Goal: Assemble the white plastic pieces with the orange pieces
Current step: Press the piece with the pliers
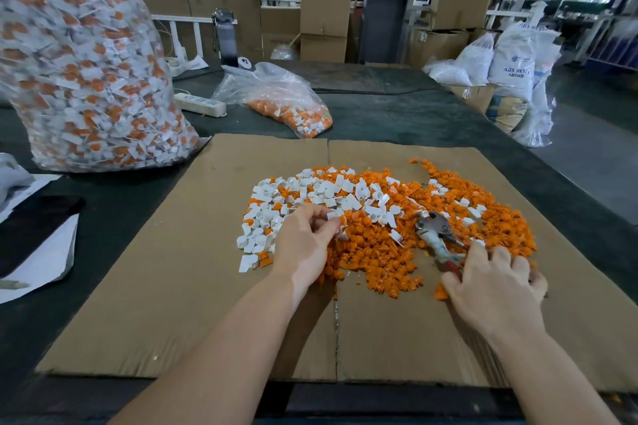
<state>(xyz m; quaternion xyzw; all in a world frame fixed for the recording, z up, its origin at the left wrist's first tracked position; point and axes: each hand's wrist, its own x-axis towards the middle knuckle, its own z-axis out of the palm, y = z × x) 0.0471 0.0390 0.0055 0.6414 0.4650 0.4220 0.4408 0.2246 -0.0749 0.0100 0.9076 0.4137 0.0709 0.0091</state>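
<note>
Now the left hand [303, 245] pinches 1 white piece [332, 216] with curled fingers, over the mixed heap of white pieces [310, 195] and orange pieces [379, 252] on the cardboard sheet [172, 286]. Right hand [497, 286] lies spread, fingers relaxed, on the pliers [435, 235].

A heap of small white and orange plastic pieces [362, 214] lies on flat brown cardboard [172, 286]; metal pliers [435, 235] rest on its right (perhaps partly buried), tall clear bag [83, 62] behind-left.
</note>
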